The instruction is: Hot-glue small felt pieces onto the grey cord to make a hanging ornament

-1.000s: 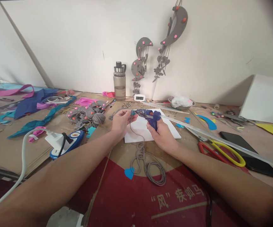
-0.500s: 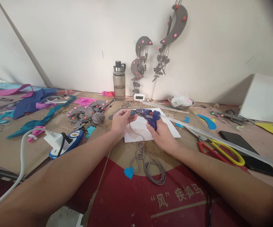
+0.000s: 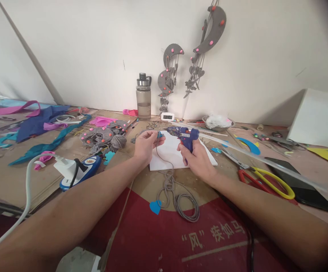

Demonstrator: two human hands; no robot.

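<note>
White wall [image 3: 81,49], cardboard tabletop [image 3: 143,183], left grip [image 3: 147,147] pinching scrap [image 3: 159,134], right grip [image 3: 198,158] clasping glue gun [image 3: 187,136]

Fairly bright & evenly lit, w/ soft, diffuse light. Lit mostly from R, judging by broad shadow on wall [image 3: 90,49] L of white panel [image 3: 314,117]. Blacked out at upper R corner, dim down R edge. Stretched wide-angle style toward sides. Slightly hazy overall, w/ clear stick [image 3: 260,157] smeared toward far end. Too soft to read digits on clock [image 3: 167,117] reliably.
</note>
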